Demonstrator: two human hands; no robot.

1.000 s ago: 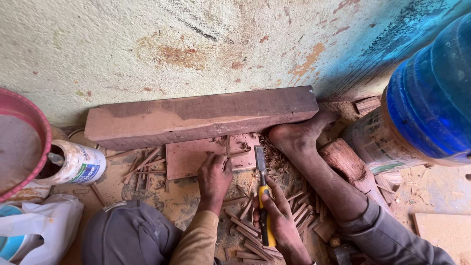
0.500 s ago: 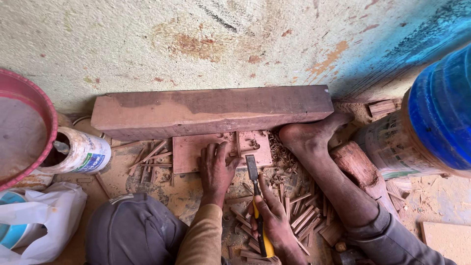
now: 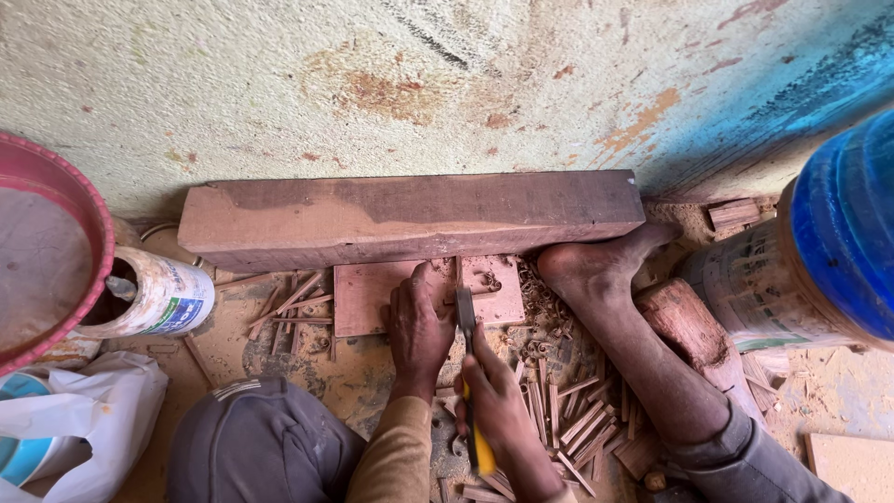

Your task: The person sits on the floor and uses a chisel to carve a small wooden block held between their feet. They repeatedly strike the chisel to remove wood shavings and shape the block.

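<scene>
Our left hand [image 3: 421,328] presses flat on the small wooden board [image 3: 372,296] beside the long timber block [image 3: 410,219]; our right hand [image 3: 498,402] grips the yellow-handled chisel [image 3: 468,321], blade touching the board just beside our left fingers [image 3: 424,279].

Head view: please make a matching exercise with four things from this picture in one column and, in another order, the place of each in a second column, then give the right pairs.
Things:
1. beam
2. can
3. drum
4. chisel

Places:
A. at the right edge, beside the bare foot
B. in the right hand, tip on the small board
C. lying on its side at the left, near the red tub
D. along the foot of the wall

Pairs: 1-D, 2-C, 3-A, 4-B. The left hand presses on the small board.
</scene>
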